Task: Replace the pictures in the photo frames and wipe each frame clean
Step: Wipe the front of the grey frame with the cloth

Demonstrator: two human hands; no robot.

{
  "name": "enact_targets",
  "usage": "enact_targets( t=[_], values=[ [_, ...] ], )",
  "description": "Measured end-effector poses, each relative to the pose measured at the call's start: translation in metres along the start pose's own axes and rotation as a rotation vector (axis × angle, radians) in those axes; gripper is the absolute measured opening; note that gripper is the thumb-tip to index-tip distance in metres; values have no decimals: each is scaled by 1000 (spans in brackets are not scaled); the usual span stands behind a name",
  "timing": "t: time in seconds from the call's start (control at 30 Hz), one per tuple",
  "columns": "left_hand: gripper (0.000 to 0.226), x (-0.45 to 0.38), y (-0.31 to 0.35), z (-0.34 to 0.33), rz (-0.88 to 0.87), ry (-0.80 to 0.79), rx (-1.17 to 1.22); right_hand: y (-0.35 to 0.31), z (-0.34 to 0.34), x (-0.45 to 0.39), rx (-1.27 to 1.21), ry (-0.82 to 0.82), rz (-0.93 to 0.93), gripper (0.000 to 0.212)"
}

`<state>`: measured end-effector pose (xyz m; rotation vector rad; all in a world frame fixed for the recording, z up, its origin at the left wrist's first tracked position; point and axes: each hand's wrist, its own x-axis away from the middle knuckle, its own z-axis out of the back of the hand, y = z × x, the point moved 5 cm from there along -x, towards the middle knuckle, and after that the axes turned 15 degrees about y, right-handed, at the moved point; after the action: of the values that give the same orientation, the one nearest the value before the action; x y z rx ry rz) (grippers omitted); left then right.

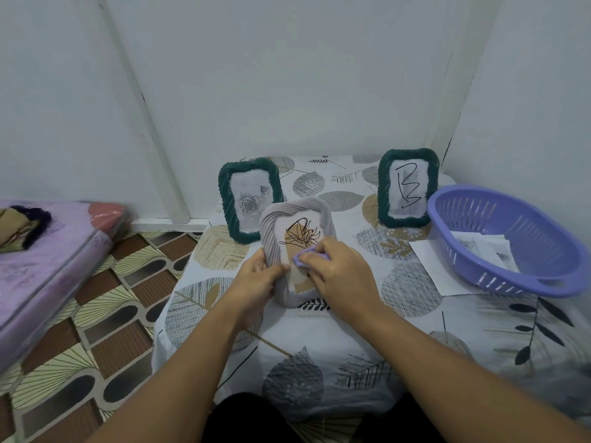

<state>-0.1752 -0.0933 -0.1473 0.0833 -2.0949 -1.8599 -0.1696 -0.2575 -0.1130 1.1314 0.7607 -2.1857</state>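
Wiping the grey frame on the leaf-print table, two green ones standing behind.

Far left there's a purple mattress [48, 260] on the patterned tile floor. On the table with the leaf-print cloth [319, 340], a dark green ribbed photo frame with a rose picture [250, 199] stands upright at the back. Just in front, the left hand [256, 279] grips the left edge of a pale grey ribbed plastic frame holding a line-drawing picture [297, 251], tilted up off the cloth. The right hand [339, 273] pinches a small lilac cloth [302, 255] against its glass. Further right stands a second green frame with a scribbled "B" [407, 188], then a lilac slotted plastic basket [508, 241] with paper prints inside, sitting on a white sheet [435, 266].
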Motion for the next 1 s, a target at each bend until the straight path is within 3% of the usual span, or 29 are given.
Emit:
enact_targets(
  t=[0.17, 0.6, 1.0],
  values=[
    [37, 1, 0, -1, -1, 10, 2, 3, -3, -11, 34, 10, 25, 17],
    [37, 0, -2, -1, 1, 38, 11, 4, 0, -8, 58, -5, 59, 8],
    [36, 2, 0, -1, -2, 47, -17, 12, -3, -5, 21, -3, -3, 11]
  ],
)
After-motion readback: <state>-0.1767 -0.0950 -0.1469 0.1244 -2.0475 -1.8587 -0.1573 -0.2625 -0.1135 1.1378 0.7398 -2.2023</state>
